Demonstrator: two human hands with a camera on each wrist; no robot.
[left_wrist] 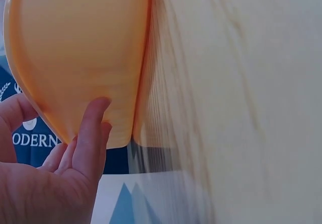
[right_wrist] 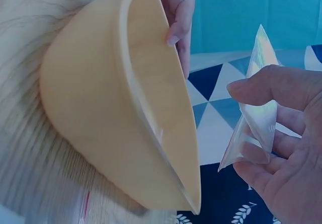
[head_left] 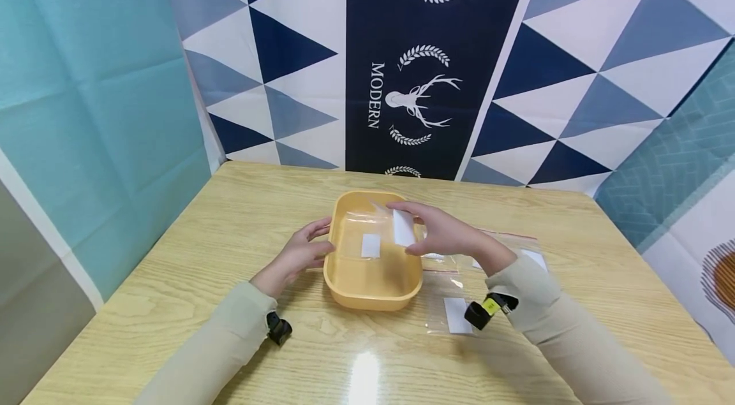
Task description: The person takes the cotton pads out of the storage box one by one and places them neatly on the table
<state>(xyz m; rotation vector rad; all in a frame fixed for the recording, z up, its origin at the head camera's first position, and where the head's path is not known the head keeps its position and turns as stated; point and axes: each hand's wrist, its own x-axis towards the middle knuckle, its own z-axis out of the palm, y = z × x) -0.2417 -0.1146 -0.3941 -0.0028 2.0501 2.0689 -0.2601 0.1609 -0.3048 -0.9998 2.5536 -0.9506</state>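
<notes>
A light-orange plastic basin (head_left: 373, 304) stands on the table. My left hand (head_left: 298, 252) grips its left rim, thumb at the rim and fingers along the outer wall, as the left wrist view shows. Above the basin's right side, my right hand (head_left: 445, 231) pinches a small clear zip bag (right_wrist: 259, 113) with a white card (head_left: 404, 228) in it. The bag is bent between thumb and fingers. Inside the basin lies another clear bag with a white label (head_left: 371, 245).
Several more clear zip bags lie on the wooden table (head_left: 275, 201) right of the basin, one with a white card (head_left: 457, 316) near the right wrist, another white card (head_left: 535, 258) farther right under the forearm. A patterned curtain (head_left: 304, 73) hangs behind the table.
</notes>
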